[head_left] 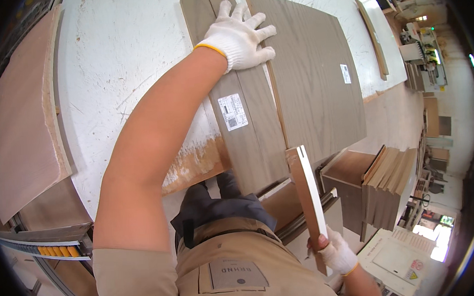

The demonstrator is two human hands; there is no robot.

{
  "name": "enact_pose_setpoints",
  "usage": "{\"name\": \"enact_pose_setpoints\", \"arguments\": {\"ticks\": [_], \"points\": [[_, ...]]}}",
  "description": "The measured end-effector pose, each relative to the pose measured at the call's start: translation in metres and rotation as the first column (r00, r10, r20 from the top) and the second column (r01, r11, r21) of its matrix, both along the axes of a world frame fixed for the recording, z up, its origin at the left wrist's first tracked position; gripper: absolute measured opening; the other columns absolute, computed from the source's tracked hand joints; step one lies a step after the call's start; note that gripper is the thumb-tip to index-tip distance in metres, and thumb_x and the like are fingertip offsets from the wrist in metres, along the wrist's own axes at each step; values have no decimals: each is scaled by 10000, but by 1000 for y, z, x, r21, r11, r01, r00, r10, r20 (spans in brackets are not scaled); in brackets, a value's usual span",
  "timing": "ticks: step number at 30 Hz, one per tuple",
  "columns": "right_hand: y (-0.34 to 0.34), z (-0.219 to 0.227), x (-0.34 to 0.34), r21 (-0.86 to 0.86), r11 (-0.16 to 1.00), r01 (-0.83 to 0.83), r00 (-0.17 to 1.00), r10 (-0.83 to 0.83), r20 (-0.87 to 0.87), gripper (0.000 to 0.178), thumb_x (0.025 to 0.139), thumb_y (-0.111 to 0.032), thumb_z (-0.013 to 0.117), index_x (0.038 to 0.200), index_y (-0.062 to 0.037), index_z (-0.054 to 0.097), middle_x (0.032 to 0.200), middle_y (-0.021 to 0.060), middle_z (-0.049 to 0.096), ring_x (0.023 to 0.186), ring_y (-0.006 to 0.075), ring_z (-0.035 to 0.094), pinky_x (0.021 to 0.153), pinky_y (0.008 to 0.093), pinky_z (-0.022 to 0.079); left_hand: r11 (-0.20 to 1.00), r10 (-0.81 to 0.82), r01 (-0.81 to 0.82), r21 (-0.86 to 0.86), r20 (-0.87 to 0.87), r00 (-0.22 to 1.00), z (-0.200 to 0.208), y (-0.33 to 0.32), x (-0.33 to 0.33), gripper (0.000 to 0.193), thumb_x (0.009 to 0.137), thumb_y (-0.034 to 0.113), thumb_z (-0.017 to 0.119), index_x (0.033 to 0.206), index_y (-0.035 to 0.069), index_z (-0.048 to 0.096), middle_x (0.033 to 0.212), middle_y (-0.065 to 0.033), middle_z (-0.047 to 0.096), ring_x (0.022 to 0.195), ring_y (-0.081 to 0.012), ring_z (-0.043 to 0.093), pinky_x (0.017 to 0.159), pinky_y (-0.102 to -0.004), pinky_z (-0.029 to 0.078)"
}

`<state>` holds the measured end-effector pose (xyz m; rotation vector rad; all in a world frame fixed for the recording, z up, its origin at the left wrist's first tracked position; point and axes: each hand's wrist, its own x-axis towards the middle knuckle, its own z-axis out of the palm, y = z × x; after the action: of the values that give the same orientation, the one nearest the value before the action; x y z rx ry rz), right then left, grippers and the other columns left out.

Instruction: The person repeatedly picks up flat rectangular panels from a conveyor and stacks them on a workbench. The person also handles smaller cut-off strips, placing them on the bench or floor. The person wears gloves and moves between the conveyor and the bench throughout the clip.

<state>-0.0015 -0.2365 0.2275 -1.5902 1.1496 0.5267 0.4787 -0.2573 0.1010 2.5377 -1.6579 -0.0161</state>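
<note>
In a white knitted glove, my left hand (241, 36) lies with fingers spread over the far part of two narrow grey-brown wood boards (242, 147), its fingertips reaching toward a wider panel. That wide wood-grain panel (314, 73) sits just to the right, a slim gap between them. Printed labels stick to a narrow board (233, 112) and to the panel. Low on the right, my gloved right hand (338, 254) is closed around the near end of a wooden strip (307, 198) with a white edge. The strip's far end meets or overlaps the panel's near left corner; I cannot tell if they touch.
A scuffed white worktable (112, 58) carries the boards. Left of me a large thin sheet (23, 112) has a rough edge, above a rail with orange rollers (53, 251). Stacked panels (388, 187) stand at right, near a white cabinet (393, 263). Another strip (372, 39) lies far right.
</note>
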Motion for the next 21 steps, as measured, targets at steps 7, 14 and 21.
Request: {"name": "enact_pose_setpoints", "arguments": {"ticks": [7, 14, 21], "points": [[-22, 56, 44, 27, 999, -22, 971, 28, -237, 710, 1031, -699, 533, 1087, 0, 650, 893, 71, 688, 847, 172, 673, 787, 341, 557, 997, 70, -71, -38, -22, 997, -7, 2, -8, 637, 1000, 641, 405, 1573, 375, 486, 1725, -35, 337, 1593, -431, 213, 1322, -547, 209], [-46, 122, 126, 11, 1000, 28, 892, -20, -452, 589, 1030, -520, 668, 1246, 25, 607, 897, 95, 684, 739, 154, 655, 630, 306, 535, 993, 86, -89, -82, -33, 996, -1, 4, -9, 603, 1007, 603, 431, 1540, 343, 541, 1700, -53, 376, 1561, -403, 274, 1321, -516, 214], [-41, 95, 107, 72, 996, -49, 998, 52, -44, 986, 870, -843, 636, 1282, 49, 561, 1013, 81, 687, 915, 163, 652, 759, 327, 534, 944, 261, -271, -190, -73, 962, -12, 2, 6, 507, 1032, 393, 438, 1414, 137, 651, 1560, -108, 537, 1469, -317, 416, 1279, -480, 224]]}}
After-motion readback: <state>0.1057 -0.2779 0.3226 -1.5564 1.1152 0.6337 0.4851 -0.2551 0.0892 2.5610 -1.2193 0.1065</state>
